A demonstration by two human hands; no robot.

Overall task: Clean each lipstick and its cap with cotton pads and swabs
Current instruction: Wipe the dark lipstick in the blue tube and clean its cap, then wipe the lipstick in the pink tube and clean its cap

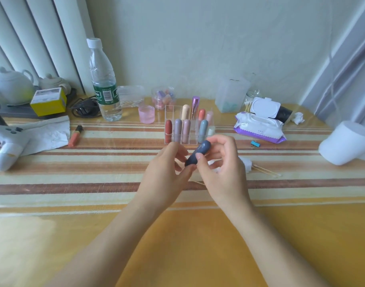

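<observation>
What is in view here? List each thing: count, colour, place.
Dark blue capsule-shaped lipstick: one, navy, held in both hands.
Clear acrylic organiser: one, transparent, table centre.
Capsule lipsticks: about nine, mixed pastels, standing in organiser.
Clear plastic water bottle: one, green label, back left.
White-and-purple wet-wipe pack: one, right.
Wooden cotton swabs: at least two, pale, right of hands.
Left hand: one, grips lipstick's lower end.
Right hand: one, pinches its upper part.

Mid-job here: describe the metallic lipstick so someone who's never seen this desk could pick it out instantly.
On the striped table, find the clear organiser at centre. In its back row, the metallic lipstick stands between a cream lipstick and a coral lipstick. It is the tallest there, shiny pinkish-purple and flat-topped; its neighbours are matte with rounded tops.
</observation>
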